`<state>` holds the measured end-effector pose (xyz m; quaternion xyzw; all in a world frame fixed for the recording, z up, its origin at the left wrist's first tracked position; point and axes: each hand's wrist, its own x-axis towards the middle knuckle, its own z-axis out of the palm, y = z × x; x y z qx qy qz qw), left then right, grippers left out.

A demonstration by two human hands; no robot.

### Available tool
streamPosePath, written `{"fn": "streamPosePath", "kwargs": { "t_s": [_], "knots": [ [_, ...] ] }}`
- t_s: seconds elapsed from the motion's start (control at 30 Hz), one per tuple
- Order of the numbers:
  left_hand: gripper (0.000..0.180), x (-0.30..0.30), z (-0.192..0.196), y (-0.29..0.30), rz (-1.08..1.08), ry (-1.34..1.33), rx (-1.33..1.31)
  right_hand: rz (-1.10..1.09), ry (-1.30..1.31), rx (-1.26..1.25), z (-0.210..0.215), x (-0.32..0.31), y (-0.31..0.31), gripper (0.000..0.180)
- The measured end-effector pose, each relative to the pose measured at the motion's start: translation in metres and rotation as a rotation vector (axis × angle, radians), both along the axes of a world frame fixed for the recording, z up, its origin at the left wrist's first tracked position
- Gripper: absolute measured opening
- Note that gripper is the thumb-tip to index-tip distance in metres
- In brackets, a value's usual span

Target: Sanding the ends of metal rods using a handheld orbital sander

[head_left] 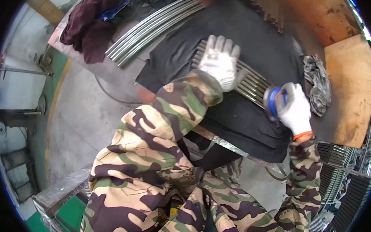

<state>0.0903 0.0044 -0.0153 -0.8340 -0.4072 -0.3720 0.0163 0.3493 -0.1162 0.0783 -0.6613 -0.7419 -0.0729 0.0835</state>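
A row of several thin metal rods (pixel 254 87) lies side by side on a black cloth (pixel 171 60). Across their left part rests my left hand (pixel 219 63), in a white and grey glove, its fingers stretched out flat. My right hand (pixel 295 107), in a white glove with an orange cuff, is closed around a round blue hand tool (pixel 272 102). The tool sits at the right end of the rods; its exact kind is blurred, and its underside is hidden.
Bright metal tubes (pixel 156 28) lie at the back left beside dark red cloth (pixel 87 24). Brownish rods (pixel 266 9) are at the far edge. Crumpled grey wrapping (pixel 317 85) lies near a wooden board (pixel 350 91) at right. Racked rods (pixel 338 166) stand at lower right.
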Motion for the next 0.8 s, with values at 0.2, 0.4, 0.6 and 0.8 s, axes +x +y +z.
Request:
{"fn": "streamPosePath", "kwargs": {
  "t_s": [0.2,0.4,0.6,0.8],
  "knots": [
    [0.074,-0.03,-0.015,-0.008,0.086,-0.006,-0.074,0.055,0.02,-0.039,-0.021,-0.018,0.027,0.014],
    [0.079,-0.008,-0.004,-0.01,0.064,0.037,-0.181,-0.026,-0.015,-0.008,-0.009,-0.006,0.031,0.011],
    [0.079,-0.003,-0.011,-0.018,0.045,-0.016,-0.163,0.125,-0.005,0.012,-0.006,-0.016,-0.006,0.013],
    [0.057,-0.03,-0.02,-0.009,0.048,0.078,-0.072,0.032,-0.025,-0.005,-0.028,-0.013,0.049,0.016]
  ]
}}
